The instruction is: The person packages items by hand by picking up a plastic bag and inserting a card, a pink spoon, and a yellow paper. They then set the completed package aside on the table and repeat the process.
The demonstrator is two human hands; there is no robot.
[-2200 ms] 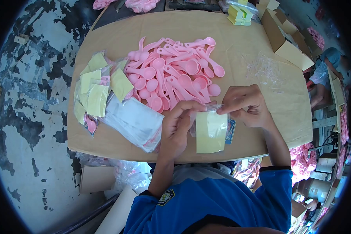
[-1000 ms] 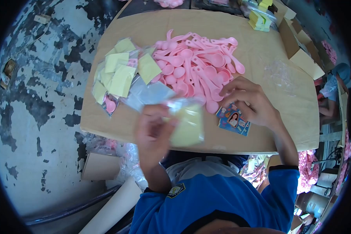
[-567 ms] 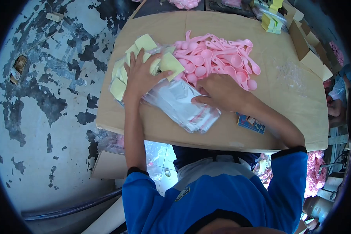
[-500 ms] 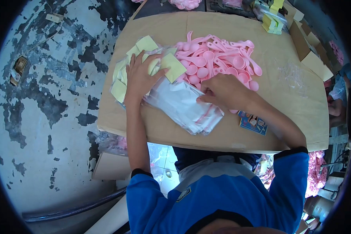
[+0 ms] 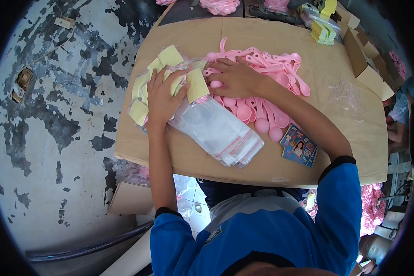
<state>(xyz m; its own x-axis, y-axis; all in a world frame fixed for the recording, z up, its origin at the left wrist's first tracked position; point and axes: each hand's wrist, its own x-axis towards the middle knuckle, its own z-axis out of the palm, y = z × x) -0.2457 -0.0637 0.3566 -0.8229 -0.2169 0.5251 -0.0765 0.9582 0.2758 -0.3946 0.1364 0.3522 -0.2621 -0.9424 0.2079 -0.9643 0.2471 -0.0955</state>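
Note:
My left hand (image 5: 162, 97) lies with spread fingers on a pile of clear packets with pale yellow cards (image 5: 198, 84). My right hand (image 5: 234, 77) rests over the left side of a heap of pink plastic spoons (image 5: 282, 76), its fingers apart and partly covering them; nothing is plainly held in it. Between and below the hands lies a stack of clear plastic bags (image 5: 216, 129), its upper end beside the yellow cards. Blue printed cards (image 5: 299, 146) sit under my right forearm, near the spoons' lower edge.
Thin clear strips (image 5: 346, 97) lie on the brown-covered table (image 5: 198, 34) at the right. An open cardboard box (image 5: 365, 64) and folded yellow paper (image 5: 323, 33) stand at the back right. Part of another person (image 5: 399, 131) shows at the far right edge.
My right hand has moved from the plastic bags up and left onto the spoons. Several spoons now lie lower, toward the blue cards. The bag stack is more fully uncovered.

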